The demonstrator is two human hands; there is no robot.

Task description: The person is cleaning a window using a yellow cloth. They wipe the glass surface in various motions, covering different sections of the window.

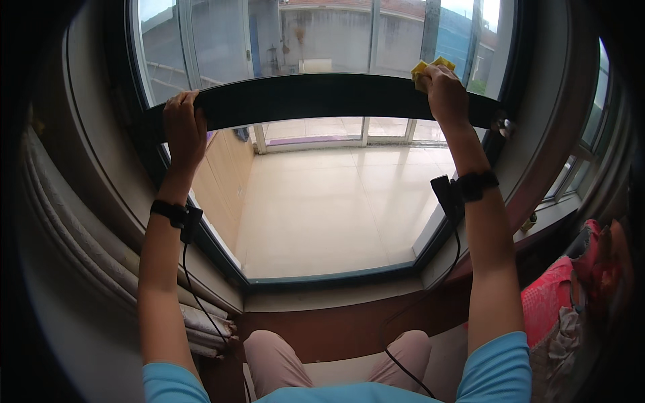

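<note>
Across the view runs the dark crossbar (312, 98) of a glazed door, bent by the lens. My right hand (446, 93) grips a folded yellow cloth (439, 64) against the upper edge of the bar, towards its right end. On the left end of the bar rests my left hand (185, 126), its fingers hooked over the top edge and no loose thing seen in it. Glass panes lie above and below the bar. A metal door knob (503, 126) sits at the right end, beyond my right wrist.
Through the lower pane a tiled floor (322, 201) and a wooden cabinet (227, 176) show. Gathered curtains (90, 216) hang at the left. Pink fabric (546, 292) lies at the right, below a window sill (549, 216). Black cables (199, 294) trail from bands on both wrists.
</note>
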